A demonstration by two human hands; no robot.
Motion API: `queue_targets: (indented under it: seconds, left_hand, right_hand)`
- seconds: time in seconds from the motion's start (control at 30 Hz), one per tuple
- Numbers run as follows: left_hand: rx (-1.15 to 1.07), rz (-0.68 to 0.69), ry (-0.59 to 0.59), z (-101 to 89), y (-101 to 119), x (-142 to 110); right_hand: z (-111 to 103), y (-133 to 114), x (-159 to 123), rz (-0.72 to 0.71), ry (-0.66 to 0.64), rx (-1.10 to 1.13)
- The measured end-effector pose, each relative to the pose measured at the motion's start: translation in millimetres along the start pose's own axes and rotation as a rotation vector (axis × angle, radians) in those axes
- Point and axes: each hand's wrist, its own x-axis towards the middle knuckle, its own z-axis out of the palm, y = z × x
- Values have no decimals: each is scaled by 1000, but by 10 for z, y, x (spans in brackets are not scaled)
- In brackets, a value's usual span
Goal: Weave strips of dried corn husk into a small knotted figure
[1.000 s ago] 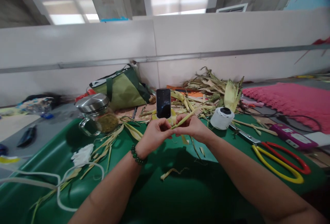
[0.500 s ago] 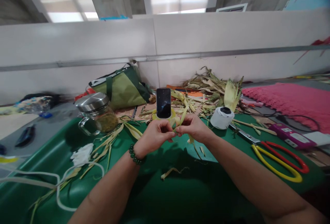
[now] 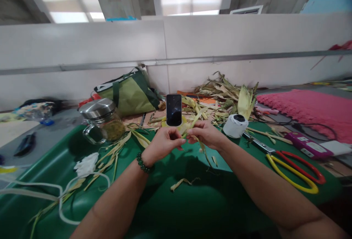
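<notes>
Pale green strips of corn husk are pinched between my two hands over the green work surface. My left hand, with a dark green bead bracelet at the wrist, is closed on the near end, thumb against the forefinger. My right hand is closed around the same husk just right of it, a strip sticking up above its fingers and another hanging below. Directly beyond my hands stands a phone in a yellowish base. A loose husk scrap lies nearer to me.
On the right are a white thread cone, scissors with red and yellow handles and a purple device. A lidded glass jar, white cord and crumpled tissue are at left. Dry husks are piled behind.
My right fingertips have shifted up slightly, away from my left thumb, and the upright strip leans a little differently. Both hands keep their hold on the husk.
</notes>
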Motion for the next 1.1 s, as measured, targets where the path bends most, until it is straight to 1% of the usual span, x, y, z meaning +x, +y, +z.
queue_targets:
  seconds: [0.1,0.27,0.33,0.4,0.47,0.53,0.63,0.73,0.83,0.97,1.1]
  left_hand:
    - [-35,8,27,-8,-42,21]
    - [-35,-6,-7,-25,-53,25]
    - [-81,-2,13,-11,-41,20]
    - [-160,-4,26,16,-30,17]
    - [-207,-18,4,44,-27,16]
    - [-204,-26,-28,58,-31,18]
    - [-197,-5,-17,45,-44,24]
    - [-169,17,0,15,-50,30]
    - [-152,18,-10,2,-36,27]
    - [-205,-4,-31,22,-5,12]
    - [-173,31,3,38,-4,11]
  right_hand:
    - [-15,-36,-1,40,-13,10]
    - [-43,-25,16,-16,-6,-50]
    - [-44,-15,15,-60,-20,-109]
    - [-34,-15,2,-137,-22,-191]
    - [-14,-22,-15,-225,1,-241]
    - [7,-28,-27,-274,31,-250]
    - [24,-22,-24,-257,47,-234]
    - [29,-7,-8,-230,58,-161]
    - [34,-8,-7,-222,80,-114]
    - [39,-28,-34,-227,58,-207]
    - [31,-46,-58,-152,4,-292]
